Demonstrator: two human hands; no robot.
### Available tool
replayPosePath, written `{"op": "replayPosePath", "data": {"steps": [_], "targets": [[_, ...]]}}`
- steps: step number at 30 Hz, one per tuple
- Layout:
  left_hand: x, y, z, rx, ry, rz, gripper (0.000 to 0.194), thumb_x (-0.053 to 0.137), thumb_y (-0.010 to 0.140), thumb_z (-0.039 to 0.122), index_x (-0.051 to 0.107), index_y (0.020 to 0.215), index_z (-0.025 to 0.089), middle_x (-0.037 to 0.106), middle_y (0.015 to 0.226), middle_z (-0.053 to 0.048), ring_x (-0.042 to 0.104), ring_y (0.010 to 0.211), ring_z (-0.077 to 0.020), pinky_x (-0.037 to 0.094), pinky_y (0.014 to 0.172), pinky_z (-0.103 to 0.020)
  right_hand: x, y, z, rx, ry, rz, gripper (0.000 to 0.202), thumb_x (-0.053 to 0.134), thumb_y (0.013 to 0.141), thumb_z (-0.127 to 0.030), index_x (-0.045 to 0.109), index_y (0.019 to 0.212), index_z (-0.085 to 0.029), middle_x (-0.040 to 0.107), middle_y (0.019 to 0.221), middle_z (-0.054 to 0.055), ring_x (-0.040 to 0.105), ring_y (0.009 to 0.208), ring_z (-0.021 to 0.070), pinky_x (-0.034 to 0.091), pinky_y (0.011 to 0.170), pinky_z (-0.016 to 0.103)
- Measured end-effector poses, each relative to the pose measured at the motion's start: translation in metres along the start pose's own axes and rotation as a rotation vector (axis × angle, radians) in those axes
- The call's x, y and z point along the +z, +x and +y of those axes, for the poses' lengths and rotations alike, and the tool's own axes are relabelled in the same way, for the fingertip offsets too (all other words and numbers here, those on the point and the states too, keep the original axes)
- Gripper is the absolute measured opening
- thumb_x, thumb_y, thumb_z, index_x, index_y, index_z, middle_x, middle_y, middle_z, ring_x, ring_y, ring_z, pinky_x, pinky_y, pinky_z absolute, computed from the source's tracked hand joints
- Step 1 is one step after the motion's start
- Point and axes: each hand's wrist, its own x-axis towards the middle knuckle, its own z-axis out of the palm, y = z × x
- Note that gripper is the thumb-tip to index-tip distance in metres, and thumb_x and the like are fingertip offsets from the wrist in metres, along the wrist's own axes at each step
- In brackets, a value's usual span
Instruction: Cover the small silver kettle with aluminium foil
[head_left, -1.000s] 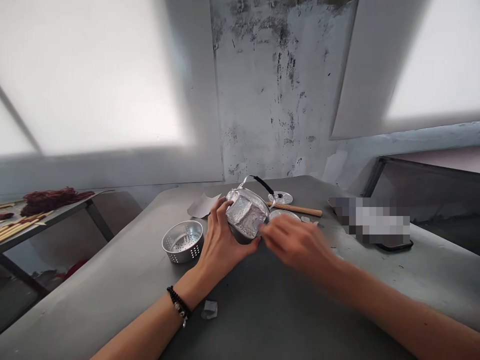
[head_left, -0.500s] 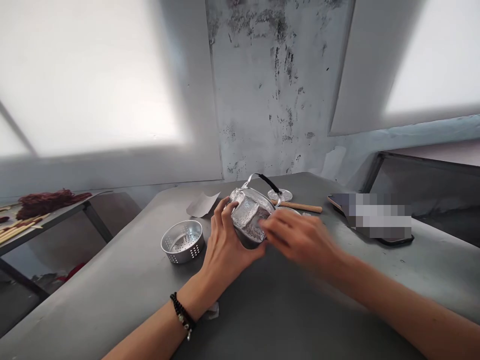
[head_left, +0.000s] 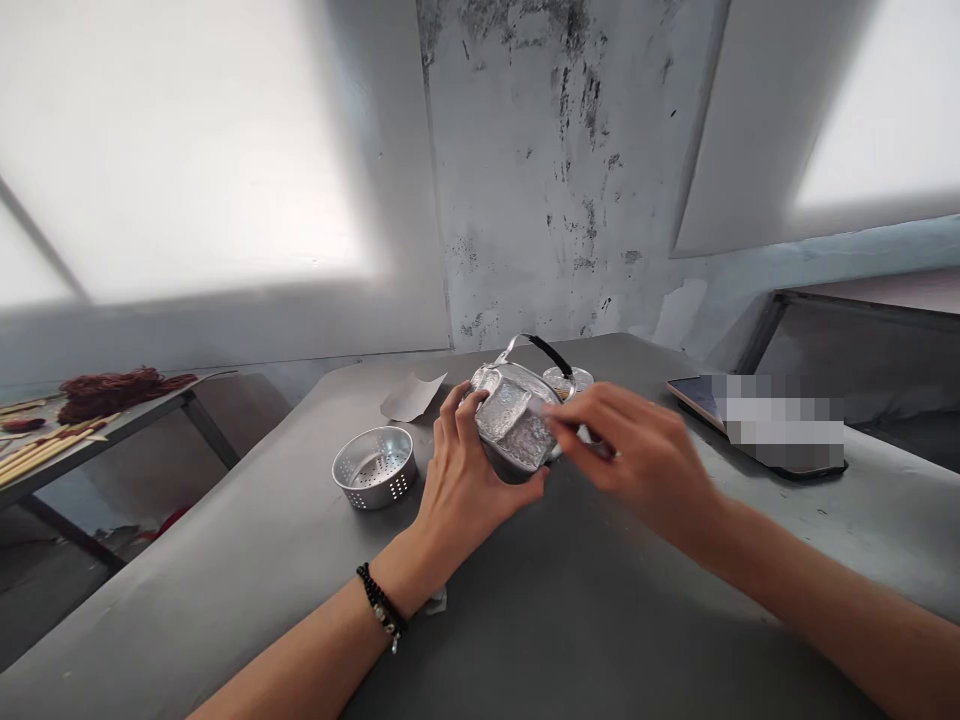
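My left hand (head_left: 472, 480) grips a silver metal teapot (head_left: 514, 412) with a textured, panelled side and tilts it so that side faces me. The teapot's arched handle (head_left: 551, 352) carries a black wrap and points up and away. Against the textured side, the fingers of my right hand (head_left: 630, 440) are pinched together, slightly blurred. A small pale grey edge shows at those fingertips, too unclear to name. A perforated metal strainer basket (head_left: 375, 488) stands on the table, left of my left hand.
Behind the teapot lies a round, clear-looking disc (head_left: 581, 380). A bent grey sheet (head_left: 412, 398) rests on the grey table (head_left: 247, 540). At right is a dark flat device (head_left: 697, 400), partly pixelated. A side table at left bears reddish-brown fibre (head_left: 124, 390) and thin sticks (head_left: 56, 450).
My right hand has shifted a little along the teapot's side, and its fingers now hide the wooden stick behind. The view has turned slightly; my left hand keeps its grip.
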Motion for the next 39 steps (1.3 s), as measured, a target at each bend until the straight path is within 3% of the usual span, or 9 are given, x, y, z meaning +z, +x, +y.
{"op": "replayPosePath", "data": {"steps": [6,10,14,19,24,28,32,37,39], "targets": [[0.0005,0.0009,0.0007,0.008,-0.022,-0.010,0.100,0.089,0.066,0.035,0.028,0.146,0.033,0.034,0.162,-0.016,0.045,0.146,-0.0424,0.060,0.095,-0.058,0.0023,-0.0019,-0.0024,-0.097,0.048,-0.074,0.010,0.059,0.105,-0.015,0.067,0.106,-0.020,0.072,0.085,0.002,0.068,0.073,0.0165,0.047,0.063,0.030],[0.0008,0.0006,0.0025,0.010,-0.026,-0.008,0.099,0.089,0.068,0.038,0.028,0.146,0.033,0.034,0.162,-0.016,0.044,0.147,-0.0426,0.059,0.098,-0.060,0.0023,-0.0025,-0.0024,0.044,0.046,0.015,0.010,0.063,0.103,-0.014,0.069,0.110,-0.019,0.072,0.086,0.003,0.067,0.074,0.0168,0.047,0.066,0.030],[0.0011,0.0005,0.0034,0.010,-0.017,-0.024,0.101,0.089,0.067,0.034,0.027,0.147,0.032,0.033,0.162,-0.016,0.045,0.146,-0.0429,0.058,0.099,-0.061,0.0033,-0.0037,-0.0052,-0.056,0.066,-0.081,0.010,0.059,0.104,-0.014,0.069,0.106,-0.018,0.072,0.085,0.003,0.067,0.073,0.0172,0.046,0.062,0.030],[0.0020,0.0012,0.0028,0.019,-0.019,-0.014,0.099,0.089,0.069,0.040,0.028,0.147,0.032,0.034,0.162,-0.015,0.045,0.147,-0.0415,0.058,0.101,-0.060,0.0008,-0.0015,-0.0051,0.027,0.024,0.016,0.011,0.063,0.102,-0.012,0.071,0.110,-0.016,0.074,0.087,0.004,0.069,0.077,0.0183,0.048,0.068,0.031],[0.0019,0.0017,0.0019,0.015,-0.035,-0.024,0.099,0.089,0.068,0.036,0.027,0.146,0.032,0.034,0.161,-0.016,0.045,0.147,-0.0423,0.058,0.099,-0.060,0.0007,-0.0019,-0.0064,-0.081,0.023,-0.084,0.012,0.059,0.104,-0.015,0.071,0.105,-0.018,0.074,0.083,0.002,0.068,0.069,0.0162,0.047,0.062,0.030],[0.0022,0.0012,0.0025,0.021,-0.045,-0.014,0.100,0.090,0.068,0.040,0.028,0.146,0.033,0.034,0.161,-0.015,0.044,0.147,-0.0424,0.057,0.100,-0.061,-0.0024,-0.0006,-0.0062,0.027,-0.005,0.019,0.014,0.061,0.104,-0.014,0.071,0.112,-0.021,0.076,0.087,0.003,0.069,0.072,0.0167,0.048,0.065,0.030],[0.0021,0.0009,0.0020,0.032,-0.043,-0.017,0.100,0.090,0.067,0.033,0.028,0.146,0.032,0.035,0.161,-0.016,0.044,0.148,-0.0420,0.056,0.103,-0.061,-0.0003,-0.0009,-0.0065,-0.086,-0.013,-0.090,0.014,0.058,0.104,-0.015,0.071,0.102,-0.019,0.071,0.079,0.002,0.066,0.064,0.0156,0.043,0.057,0.031],[0.0013,0.0015,0.0015,0.020,-0.034,-0.028,0.099,0.090,0.069,0.039,0.028,0.147,0.032,0.035,0.161,-0.016,0.045,0.147,-0.0413,0.057,0.102,-0.060,-0.0009,-0.0006,-0.0030,-0.043,-0.058,0.005,0.013,0.060,0.104,-0.015,0.070,0.112,-0.019,0.073,0.085,0.002,0.066,0.070,0.0150,0.047,0.064,0.029],[0.0015,0.0017,0.0013,0.033,-0.032,-0.032,0.101,0.090,0.067,0.036,0.028,0.147,0.032,0.034,0.162,-0.016,0.045,0.147,-0.0416,0.057,0.102,-0.060,-0.0017,-0.0008,-0.0010,-0.104,-0.089,-0.041,0.014,0.058,0.105,-0.013,0.070,0.109,-0.019,0.073,0.082,0.002,0.067,0.069,0.0152,0.045,0.061,0.030]]}}
